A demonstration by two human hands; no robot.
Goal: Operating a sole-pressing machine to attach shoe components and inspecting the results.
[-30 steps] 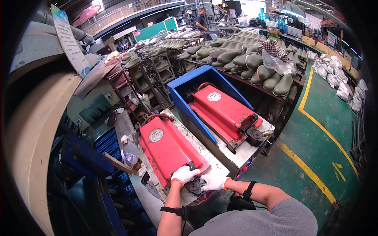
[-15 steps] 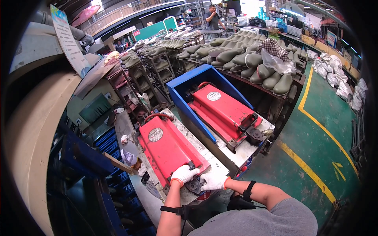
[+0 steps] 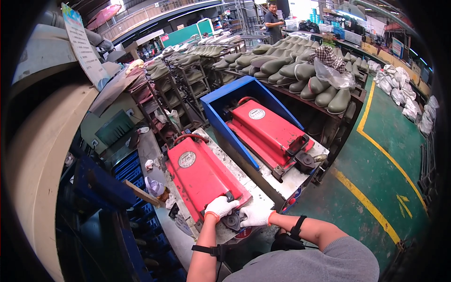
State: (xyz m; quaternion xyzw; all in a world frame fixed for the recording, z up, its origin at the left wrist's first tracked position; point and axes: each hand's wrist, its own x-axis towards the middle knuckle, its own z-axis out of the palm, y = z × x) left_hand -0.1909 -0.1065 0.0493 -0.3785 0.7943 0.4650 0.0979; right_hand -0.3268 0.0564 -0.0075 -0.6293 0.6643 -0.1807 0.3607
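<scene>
Both my hands wear white knitted gloves with orange cuffs. My left hand [image 3: 221,207], fingers curled, is at the front end of the nearer red machine cover [image 3: 202,174], beside its black handle [image 3: 229,195]. Just in front of that end sits a dark round machine head [image 3: 231,222]. My right hand [image 3: 255,214] is closed at the right side of this head, fingertips turned toward my left hand. Whatever the fingers grip is hidden by the gloves. Under the machine is a worn white tabletop [image 3: 259,199].
A second red machine [image 3: 268,124] stands to the right inside a blue guard [image 3: 225,89]. Behind it, olive boots [image 3: 300,70] are heaped on a rack. White sacks [image 3: 394,84] lie far right on the green floor [image 3: 371,188]. A person [image 3: 273,23] stands at the back.
My hands have stayed at the machine head with hardly any movement. The person at the back has shifted right and lowered a raised hand.
</scene>
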